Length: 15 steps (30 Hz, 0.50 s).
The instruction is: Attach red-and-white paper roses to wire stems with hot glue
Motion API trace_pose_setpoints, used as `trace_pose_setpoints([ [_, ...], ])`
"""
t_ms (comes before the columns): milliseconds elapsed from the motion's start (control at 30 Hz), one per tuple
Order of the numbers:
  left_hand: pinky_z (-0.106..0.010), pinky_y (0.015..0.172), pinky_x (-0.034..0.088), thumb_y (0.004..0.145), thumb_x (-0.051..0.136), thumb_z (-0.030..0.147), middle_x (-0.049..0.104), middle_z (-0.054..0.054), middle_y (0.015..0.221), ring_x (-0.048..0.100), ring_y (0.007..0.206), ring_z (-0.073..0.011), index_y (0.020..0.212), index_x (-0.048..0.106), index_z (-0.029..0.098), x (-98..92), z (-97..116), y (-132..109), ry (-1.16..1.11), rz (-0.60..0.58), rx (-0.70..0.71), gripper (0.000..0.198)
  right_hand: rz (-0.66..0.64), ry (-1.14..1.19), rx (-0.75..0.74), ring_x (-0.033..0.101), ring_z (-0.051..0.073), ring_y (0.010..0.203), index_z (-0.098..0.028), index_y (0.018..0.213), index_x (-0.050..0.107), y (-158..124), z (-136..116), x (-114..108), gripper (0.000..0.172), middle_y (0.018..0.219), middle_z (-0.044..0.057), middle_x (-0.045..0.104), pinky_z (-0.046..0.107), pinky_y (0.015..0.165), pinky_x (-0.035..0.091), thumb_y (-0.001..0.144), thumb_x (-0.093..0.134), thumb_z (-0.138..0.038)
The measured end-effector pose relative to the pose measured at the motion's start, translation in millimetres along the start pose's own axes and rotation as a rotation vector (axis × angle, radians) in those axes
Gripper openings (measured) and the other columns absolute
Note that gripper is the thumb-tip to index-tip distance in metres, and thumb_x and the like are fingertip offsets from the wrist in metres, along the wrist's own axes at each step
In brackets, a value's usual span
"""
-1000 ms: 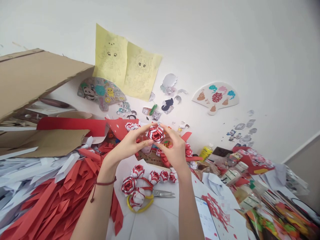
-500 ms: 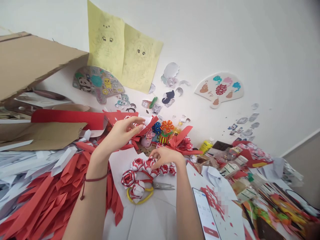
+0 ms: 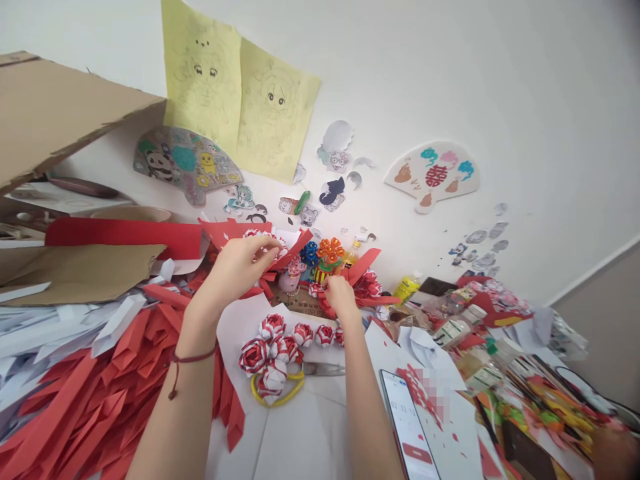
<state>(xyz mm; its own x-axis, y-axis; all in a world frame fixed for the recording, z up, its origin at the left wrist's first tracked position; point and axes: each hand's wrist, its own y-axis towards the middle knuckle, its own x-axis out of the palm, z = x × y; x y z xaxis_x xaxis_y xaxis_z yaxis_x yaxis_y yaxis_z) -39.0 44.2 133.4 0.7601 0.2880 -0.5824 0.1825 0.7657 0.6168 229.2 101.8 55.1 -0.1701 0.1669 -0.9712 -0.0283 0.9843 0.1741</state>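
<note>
right hand (image 3: 341,295) now farther forward, fingers curled; left hand (image 3: 239,265) likewise, both grips unclear

Matt paper nearly everywhere — little that shines.
Under the left hand (image 3: 240,263) and out past its wrist lie red paper strips (image 3: 90,413), matt, creased and sharply folded; the bracelet (image 3: 193,358) on that wrist is thin red cord. Just below both hands the paper roses (image 3: 273,343) are red and white, matt and tightly rolled, on a smooth white sheet (image 3: 300,440). Beside them the scissors (image 3: 323,369) show bare grey metal blades and glossy yellow plastic handles. Below the right hand (image 3: 340,297), a phone (image 3: 407,423) has a glossy screen. Far left of the left hand the cardboard (image 3: 65,113) is brown and rough, with ragged edges — above the hands, the yellow sheets (image 3: 220,100) are thin matt paper.
</note>
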Motion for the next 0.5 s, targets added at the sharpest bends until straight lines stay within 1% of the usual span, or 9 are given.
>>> trace_pose_setpoints([
  [33,-0.028,0.068,0.045,0.094,0.048,0.036,0.076,-0.001,0.091,0.066,0.072,-0.0181,0.099,0.072,0.023,0.4,-0.3,0.6,0.056,0.063,-0.011,0.027,0.020,-0.053,0.019,0.062,0.028,0.115,-0.012,0.111,0.069,4.6,-1.0,7.8,0.024,0.117,0.018,0.067,0.040,0.097,0.048,0.094,0.054,-0.011],
  [100,-0.029,0.069,0.044,0.093,0.049,0.033,0.076,0.000,0.092,0.066,0.072,-0.0183,0.099,0.072,0.023,-0.2,-1.3,1.1,0.117,0.160,-0.023,0.025,0.021,-0.148,0.022,0.060,0.027,0.117,-0.012,0.111,0.067,15.3,-5.6,23.6,0.020,0.119,0.015,0.065,0.043,0.100,0.048,0.095,0.057,-0.017],
  [167,-0.028,0.069,0.045,0.093,0.051,0.032,0.076,0.001,0.090,0.067,0.072,-0.0173,0.100,0.072,0.024,-2.3,-3.0,0.6,0.092,0.223,-0.023,0.024,-0.008,-0.223,0.011,0.059,0.025,0.117,-0.013,0.115,0.064,27.9,-11.0,37.9,0.026,0.123,0.011,0.063,0.047,0.101,0.049,0.095,0.062,-0.029],
  [233,-0.026,0.069,0.046,0.093,0.052,0.033,0.076,0.002,0.087,0.067,0.071,-0.0163,0.098,0.072,0.024,-5.3,-5.5,-0.8,0.041,0.269,-0.024,0.023,-0.045,-0.285,0.026,0.059,0.024,0.116,-0.014,0.120,0.061,41.9,-14.8,49.4,0.033,0.127,0.011,0.060,0.047,0.099,0.050,0.094,0.063,-0.035],
  [367,-0.024,0.071,0.047,0.093,0.053,0.031,0.076,0.003,0.082,0.069,0.072,-0.0150,0.097,0.073,0.024,-11.0,-8.5,-4.0,-0.027,0.367,-0.023,0.021,-0.141,-0.362,0.150,0.062,0.023,0.109,-0.015,0.124,0.059,65.9,-15.8,64.0,0.036,0.125,0.010,0.060,0.045,0.093,0.054,0.095,0.062,-0.036],
  [433,-0.023,0.069,0.046,0.093,0.053,0.029,0.075,0.004,0.076,0.068,0.067,-0.0131,0.099,0.072,0.024,-13.8,-7.5,-5.4,-0.050,0.463,-0.027,0.020,-0.178,-0.369,0.198,0.063,0.022,0.106,-0.015,0.124,0.059,71.5,-15.5,68.8,0.035,0.123,0.009,0.061,0.043,0.090,0.055,0.096,0.061,-0.036],
  [500,-0.022,0.065,0.045,0.093,0.053,0.027,0.073,0.005,0.070,0.066,0.062,-0.0113,0.100,0.072,0.024,-16.6,-5.2,-7.1,-0.068,0.557,-0.027,0.020,-0.178,-0.360,0.212,0.063,0.022,0.106,-0.015,0.124,0.059,72.1,-16.1,72.2,0.035,0.123,0.009,0.061,0.043,0.090,0.056,0.096,0.061,-0.036],
])
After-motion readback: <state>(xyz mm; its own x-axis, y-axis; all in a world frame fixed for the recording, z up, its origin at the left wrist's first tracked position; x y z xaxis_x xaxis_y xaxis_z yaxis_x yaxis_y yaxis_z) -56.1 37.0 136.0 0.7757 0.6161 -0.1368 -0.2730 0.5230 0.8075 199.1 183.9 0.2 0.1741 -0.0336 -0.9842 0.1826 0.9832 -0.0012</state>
